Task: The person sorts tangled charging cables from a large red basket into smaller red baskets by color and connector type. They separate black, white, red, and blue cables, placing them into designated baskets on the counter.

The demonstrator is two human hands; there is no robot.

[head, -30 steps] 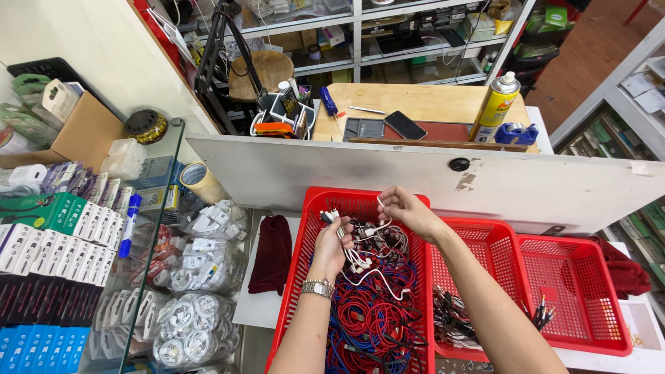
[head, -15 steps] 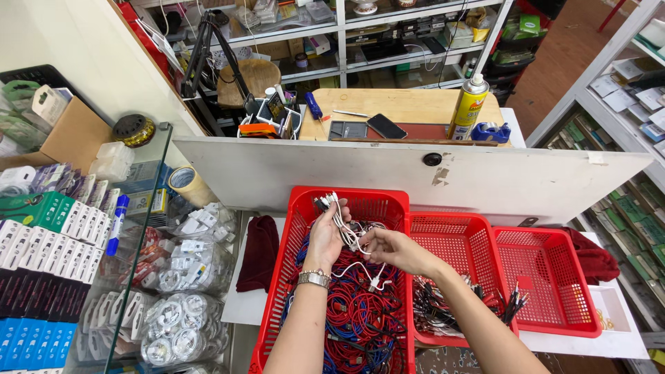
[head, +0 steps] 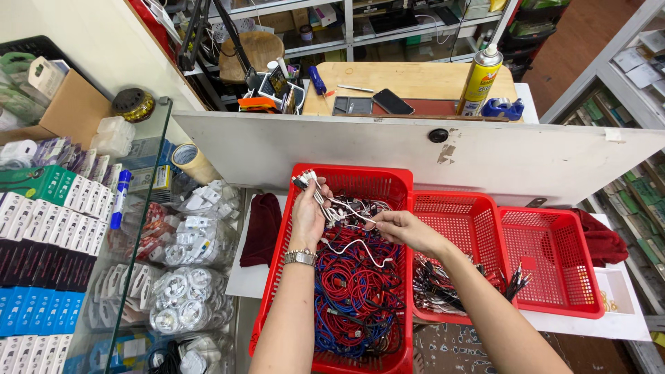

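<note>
Fingers (head: 320,201) of left hand (head: 308,218) curled shut around a bunch of white cables (head: 339,208), plug ends sticking up above the fist; right hand (head: 405,228) pinching one strand of the same bunch between thumb and fingertips. Held over large red basket (head: 360,181) heaped with red and blue cables (head: 353,291). Beside it: middle red basket (head: 471,221) with dark cable ends, third red basket (head: 554,256).

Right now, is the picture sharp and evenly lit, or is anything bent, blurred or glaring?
Head view: even bright light, soft shadows; the hands, left hand and right hand, and the cables look sharp; the white board bows from wide-lens distortion; the glass pane at left carries faint reflections; no strong glare.
</note>
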